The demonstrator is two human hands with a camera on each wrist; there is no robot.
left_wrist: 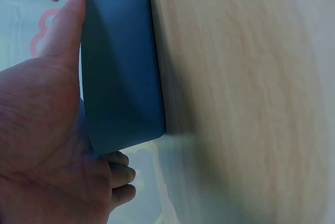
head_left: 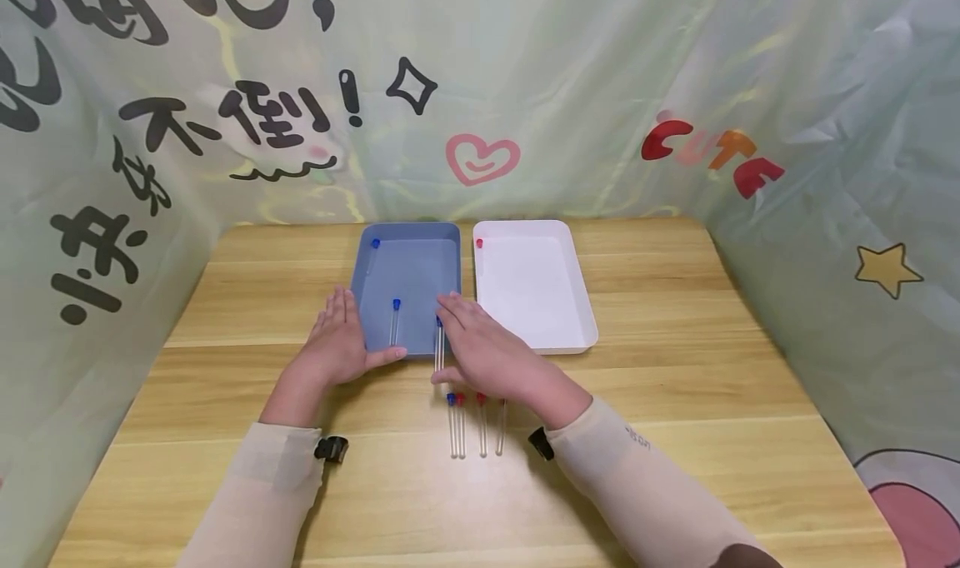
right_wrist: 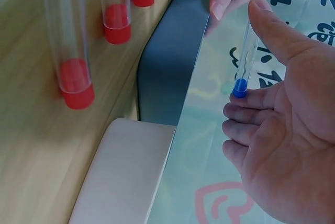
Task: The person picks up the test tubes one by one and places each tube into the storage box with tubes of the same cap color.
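Note:
My right hand [head_left: 495,347] holds a blue-capped test tube [right_wrist: 246,59] lengthwise between thumb and index finger, the cap at the index fingertip and the other end by the thumb. It is over the front right part of the blue tray [head_left: 420,260]. My left hand [head_left: 335,341] is at that tray's front left corner, fingers straight along the side and thumb stretched along the near rim. Inside the tray lie another blue-capped tube [head_left: 395,322] near the front and a blue cap [head_left: 376,243] at the back, its clear tube faint.
A white tray [head_left: 532,289] stands right of the blue one, with a red cap [head_left: 480,243] at its back left corner. On the wooden table [head_left: 390,501] in front lie a blue-capped tube [head_left: 452,426] and several red-capped tubes [head_left: 482,426], partly under the right hand. A printed curtain [head_left: 570,118] surrounds the table.

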